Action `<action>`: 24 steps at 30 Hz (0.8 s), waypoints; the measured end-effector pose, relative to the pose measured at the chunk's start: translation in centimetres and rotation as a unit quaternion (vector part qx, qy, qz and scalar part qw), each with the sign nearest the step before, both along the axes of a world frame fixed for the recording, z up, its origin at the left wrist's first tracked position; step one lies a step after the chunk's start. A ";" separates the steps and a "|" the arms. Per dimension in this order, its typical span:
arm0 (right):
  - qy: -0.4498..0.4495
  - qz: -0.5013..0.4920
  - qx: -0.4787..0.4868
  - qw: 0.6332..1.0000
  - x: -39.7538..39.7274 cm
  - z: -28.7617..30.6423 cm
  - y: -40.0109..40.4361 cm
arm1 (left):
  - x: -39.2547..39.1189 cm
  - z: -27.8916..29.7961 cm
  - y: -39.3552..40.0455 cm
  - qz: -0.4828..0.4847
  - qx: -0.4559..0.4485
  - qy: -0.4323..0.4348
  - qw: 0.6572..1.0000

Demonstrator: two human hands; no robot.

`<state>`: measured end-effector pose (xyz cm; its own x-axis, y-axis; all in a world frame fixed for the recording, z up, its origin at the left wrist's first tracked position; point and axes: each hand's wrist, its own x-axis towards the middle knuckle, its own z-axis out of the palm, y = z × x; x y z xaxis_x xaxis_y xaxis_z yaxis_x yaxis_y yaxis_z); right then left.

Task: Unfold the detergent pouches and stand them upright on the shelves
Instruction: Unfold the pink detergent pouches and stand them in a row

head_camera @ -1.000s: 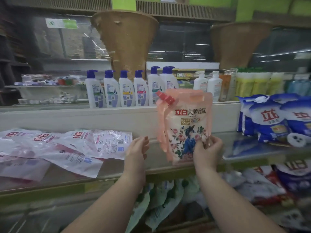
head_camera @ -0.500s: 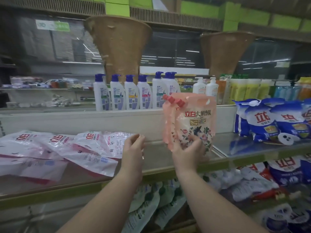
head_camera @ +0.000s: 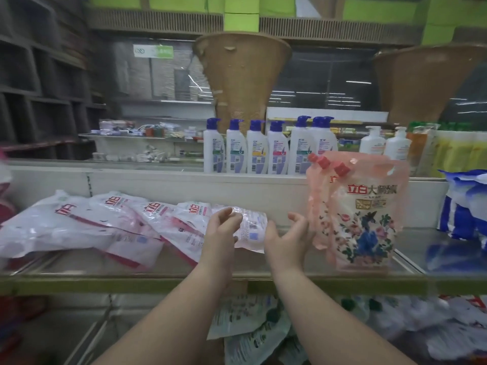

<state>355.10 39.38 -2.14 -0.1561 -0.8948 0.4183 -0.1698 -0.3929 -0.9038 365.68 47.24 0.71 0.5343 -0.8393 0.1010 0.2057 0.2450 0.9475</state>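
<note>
Reaching over the front edge of the metal shelf (head_camera: 263, 270), the left hand (head_camera: 220, 234) is loosely spread, its fingertips at the end of the nearest flat white pouch (head_camera: 247, 229); whether they touch the film cannot be told. The right hand (head_camera: 288, 239) is open, palm turned toward the left, fingers apart, holding nothing. Just beside its fingers stand two pink floral pouches (head_camera: 361, 214), upright on the shelf, one close behind the other, each with a red cap (head_camera: 342, 169) at the upper left corner. The hand appears very near the rear pouch's edge, but contact is unclear. To the left, a row of white pouches (head_camera: 87, 225) with red lettering lies flat and overlapping along the shelf. At far right, blue and white bags (head_camera: 466, 206) stand on the adjoining shelf. Behind, on a higher ledge, white pump bottles (head_camera: 258, 151) with blue tops stand in a line, with tan woven baskets (head_camera: 242, 75) above them. More pouches lie on the lower shelf, blurred.
</note>
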 end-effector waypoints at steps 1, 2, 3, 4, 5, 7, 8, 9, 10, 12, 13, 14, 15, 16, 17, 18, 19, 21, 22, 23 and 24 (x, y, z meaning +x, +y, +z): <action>0.005 0.009 0.003 1.000 0.6 -0.1 -0.1 | 0.2 0.1 0.1 0.004 -0.001 0.006 1.000; 0.008 0.019 0.003 1.000 1.2 -0.1 -0.2 | 0.4 0.2 0.2 0.009 -0.005 0.010 1.000; 0.011 0.028 0.004 1.000 1.8 -0.2 -0.2 | 0.5 0.3 0.2 0.014 -0.010 0.015 1.000; 0.015 0.035 0.002 0.999 2.3 -0.2 -0.3 | 0.7 0.3 0.3 0.019 -0.015 0.021 0.999; 0.019 0.042 0.000 0.999 2.9 -0.3 -0.3 | 0.9 0.3 0.4 0.027 -0.021 0.024 0.999; 0.025 0.059 -0.013 0.998 4.0 -0.4 -0.2 | 1.5 0.2 0.8 0.048 -0.033 0.024 0.998; 0.029 0.069 -0.018 0.997 4.5 -0.6 -0.2 | 1.7 0.1 1.0 0.056 -0.037 0.022 0.998; 0.040 0.082 -0.021 0.996 5.1 -0.7 -0.1 | 2.0 0.1 1.2 0.064 -0.039 0.020 0.997; 0.057 0.096 -0.028 0.993 5.6 -0.7 -0.1 | 2.3 0.1 1.4 0.073 -0.040 0.021 0.996; 0.099 0.127 -0.050 0.986 6.5 -0.8 0.1 | 2.9 0.2 1.8 0.089 -0.040 0.024 0.995; 0.120 0.148 -0.059 0.980 7.0 -0.8 0.2 | 3.2 0.2 2.0 0.096 -0.042 0.028 0.994; 0.144 0.167 -0.070 0.973 7.5 -0.9 0.3 | 3.5 0.3 2.1 0.102 -0.046 0.034 0.993; 0.169 0.182 -0.077 0.966 8.0 -0.9 0.4 | 3.8 0.3 2.2 0.107 -0.049 0.041 0.992; 0.190 0.193 -0.089 0.958 8.5 -0.8 0.5 | 4.0 0.4 2.3 0.113 -0.054 0.042 0.991; 0.208 0.204 -0.096 0.952 9.0 -0.6 0.7 | 4.2 0.6 2.5 0.119 -0.055 0.037 0.991; 0.223 0.214 -0.104 0.945 9.4 -0.4 0.8 | 4.4 0.7 2.6 0.121 -0.055 0.027 0.991; 0.237 0.225 -0.108 0.939 9.8 -0.2 0.8 | 4.4 0.9 2.8 0.117 -0.053 0.017 0.992; 0.271 0.247 -0.107 0.924 10.4 0.3 1.1 | 4.4 1.2 3.4 0.101 -0.045 -0.002 0.994; 0.285 0.254 -0.104 0.919 10.7 0.4 1.0 | 4.4 1.3 3.6 0.095 -0.040 -0.012 0.995; 0.296 0.264 -0.099 0.912 11.0 0.7 0.9 | 4.5 1.4 3.8 0.093 -0.036 -0.023 0.995; 0.310 0.273 -0.099 0.905 11.3 0.9 0.9 | 4.6 1.5 3.9 0.096 -0.031 -0.034 0.994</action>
